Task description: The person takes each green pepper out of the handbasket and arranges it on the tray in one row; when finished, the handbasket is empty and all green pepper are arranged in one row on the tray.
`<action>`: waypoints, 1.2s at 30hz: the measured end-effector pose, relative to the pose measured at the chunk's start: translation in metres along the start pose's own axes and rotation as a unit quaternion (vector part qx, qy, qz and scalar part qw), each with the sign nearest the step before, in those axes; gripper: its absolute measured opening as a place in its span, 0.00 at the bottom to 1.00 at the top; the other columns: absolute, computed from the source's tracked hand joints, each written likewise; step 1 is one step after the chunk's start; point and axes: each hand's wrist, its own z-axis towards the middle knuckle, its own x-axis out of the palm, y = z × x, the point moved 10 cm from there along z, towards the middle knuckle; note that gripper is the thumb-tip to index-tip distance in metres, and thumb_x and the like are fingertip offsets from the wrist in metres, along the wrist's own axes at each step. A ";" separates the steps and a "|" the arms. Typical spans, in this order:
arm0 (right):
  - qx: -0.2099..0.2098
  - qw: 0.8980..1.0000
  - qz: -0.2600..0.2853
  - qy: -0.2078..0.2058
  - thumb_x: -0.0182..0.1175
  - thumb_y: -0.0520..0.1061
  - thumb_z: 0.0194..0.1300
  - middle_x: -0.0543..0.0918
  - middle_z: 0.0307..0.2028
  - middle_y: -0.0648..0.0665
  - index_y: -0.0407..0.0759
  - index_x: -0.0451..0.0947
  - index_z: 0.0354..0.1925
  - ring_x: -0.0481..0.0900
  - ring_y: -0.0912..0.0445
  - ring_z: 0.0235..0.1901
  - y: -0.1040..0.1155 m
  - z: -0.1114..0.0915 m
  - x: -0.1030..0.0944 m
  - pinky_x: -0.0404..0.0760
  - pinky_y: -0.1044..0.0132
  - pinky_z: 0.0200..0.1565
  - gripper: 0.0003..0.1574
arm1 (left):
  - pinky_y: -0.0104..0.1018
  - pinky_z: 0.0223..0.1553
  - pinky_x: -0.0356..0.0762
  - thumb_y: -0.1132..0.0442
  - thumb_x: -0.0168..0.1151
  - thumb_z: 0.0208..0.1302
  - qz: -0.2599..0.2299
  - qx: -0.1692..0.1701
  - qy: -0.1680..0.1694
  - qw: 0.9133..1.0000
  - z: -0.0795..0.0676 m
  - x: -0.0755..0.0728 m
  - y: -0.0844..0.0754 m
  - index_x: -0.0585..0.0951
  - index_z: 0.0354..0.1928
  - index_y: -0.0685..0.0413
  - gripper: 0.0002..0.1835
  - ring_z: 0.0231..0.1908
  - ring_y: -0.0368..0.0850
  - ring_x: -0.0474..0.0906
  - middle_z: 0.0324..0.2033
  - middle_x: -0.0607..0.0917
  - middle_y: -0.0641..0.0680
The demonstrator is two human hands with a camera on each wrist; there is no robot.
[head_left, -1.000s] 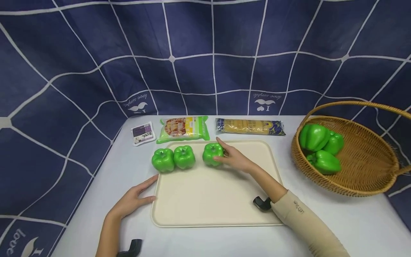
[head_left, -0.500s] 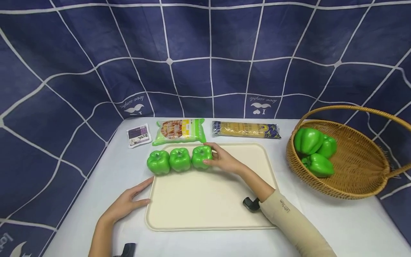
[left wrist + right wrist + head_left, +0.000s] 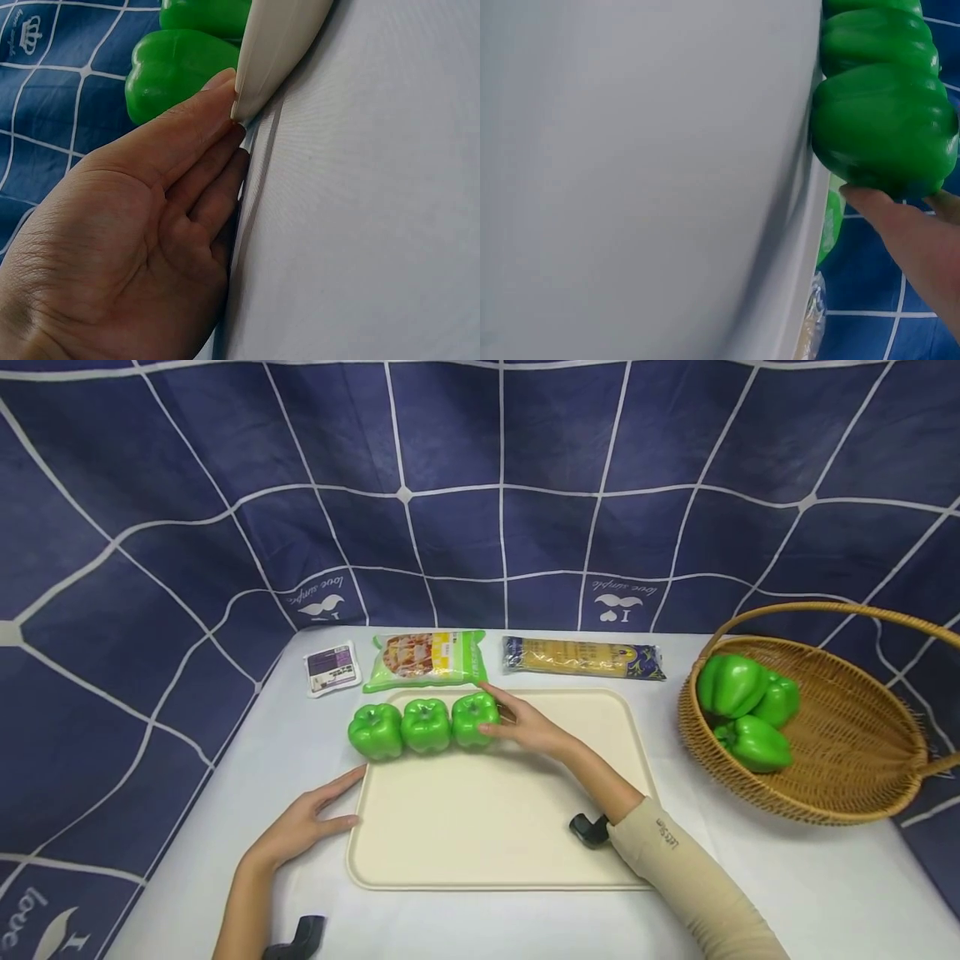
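Observation:
Three green bell peppers stand in a row along the far left of the cream tray. My right hand holds the rightmost bell pepper between thumb and fingers, from its right side. In the right wrist view the thumb presses the underside of this pepper as framed there. The middle bell pepper stands close beside it, and the left bell pepper overlaps the tray's corner. With fingers extended, my left hand lies at the tray's left edge, fingertips right at the rim in the left wrist view.
A wicker basket with a tall handle stands at the right, several green bell peppers piled inside. Behind the tray lie a small white-and-purple packet, a green food bag and a noodle pack. A blue checked cloth hangs behind.
My right hand has slid the rightmost bell pepper left, up close to the middle one. My left hand stays at the tray's left edge. The head view shifts slightly.

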 end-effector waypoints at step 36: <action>-0.054 0.898 -0.274 -0.341 0.66 0.34 0.54 0.73 0.55 0.39 0.36 0.66 0.61 0.72 0.63 0.50 0.048 -0.188 -0.190 0.70 0.82 0.48 0.36 | 0.55 0.65 0.51 0.49 0.68 0.51 -0.033 -0.019 0.013 0.999 0.002 0.003 0.008 0.64 0.67 0.38 0.39 0.67 0.51 0.53 0.66 0.63 0.46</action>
